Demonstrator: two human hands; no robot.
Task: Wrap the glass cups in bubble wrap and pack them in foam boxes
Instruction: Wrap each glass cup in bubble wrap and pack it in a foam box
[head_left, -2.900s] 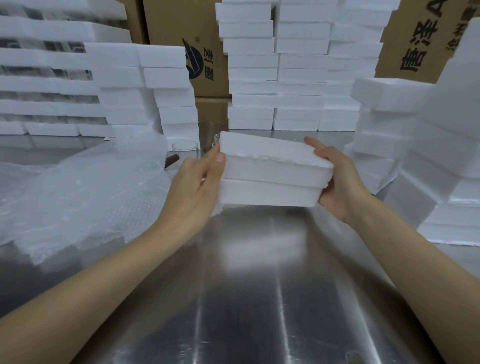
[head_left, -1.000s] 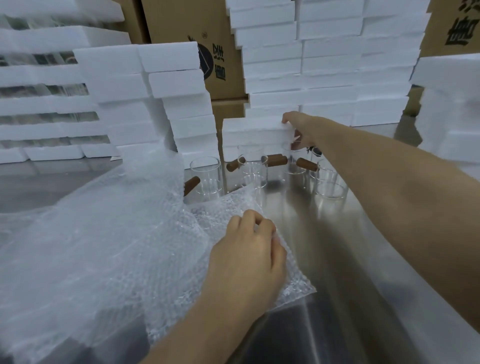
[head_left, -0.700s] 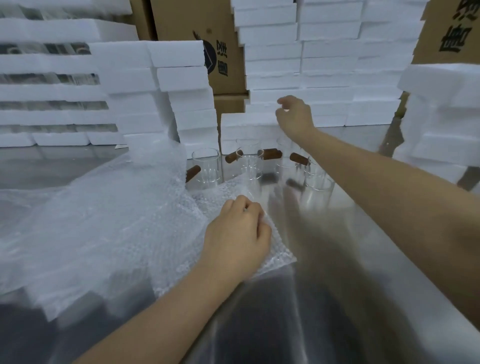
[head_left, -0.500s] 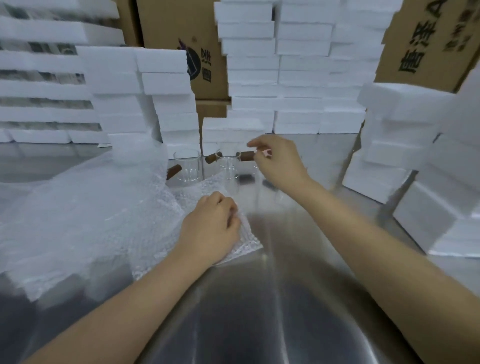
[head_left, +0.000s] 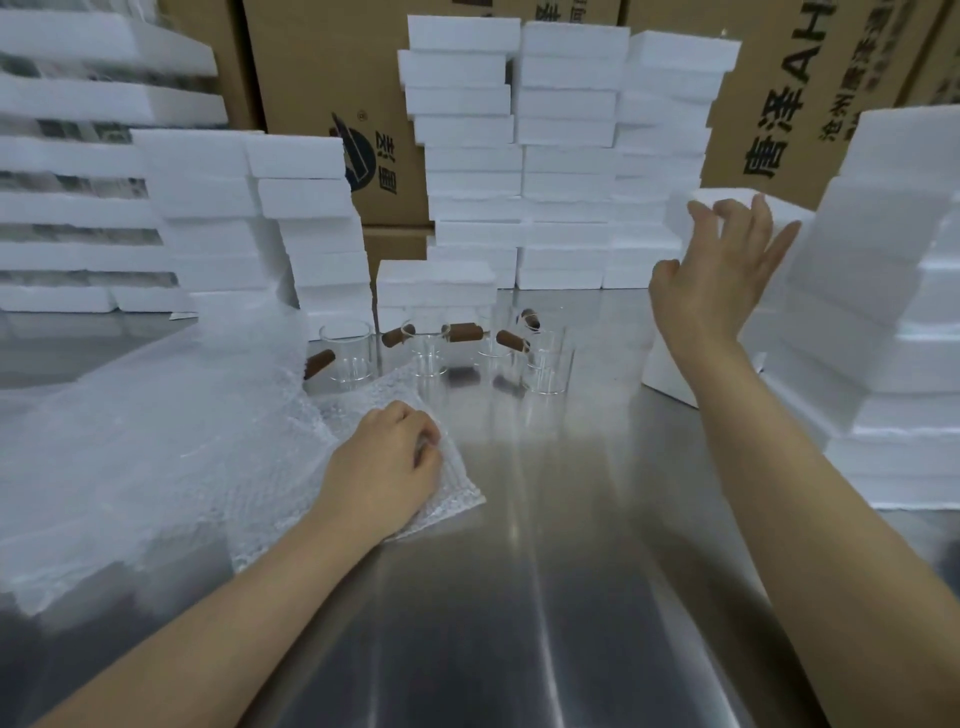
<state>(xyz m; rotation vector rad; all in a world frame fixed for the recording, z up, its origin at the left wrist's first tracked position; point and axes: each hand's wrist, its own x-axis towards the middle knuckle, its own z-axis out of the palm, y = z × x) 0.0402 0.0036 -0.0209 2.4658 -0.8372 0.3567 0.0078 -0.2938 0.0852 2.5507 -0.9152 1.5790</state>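
Several clear glass cups (head_left: 549, 364) with brown wooden handles stand in a row at the middle of the steel table. A closed foam box (head_left: 435, 291) sits just behind them. My left hand (head_left: 387, 465) has its fingers curled on a sheet of bubble wrap (head_left: 447, 499) at the right edge of a large bubble wrap pile (head_left: 156, 447). My right hand (head_left: 719, 280) is raised with fingers spread, reaching against the top foam box (head_left: 727, 200) of a stack on the right. It holds nothing.
Tall stacks of white foam boxes (head_left: 566, 156) line the back, the left (head_left: 249, 208) and the right (head_left: 883, 312). Cardboard cartons (head_left: 322, 78) stand behind them. The steel table (head_left: 519, 597) stretches toward me between my arms.
The closed foam box I held with both hands now sits behind the cups. My left hand came down on the bubble wrap. My right hand swung from the cups up to the right stack.
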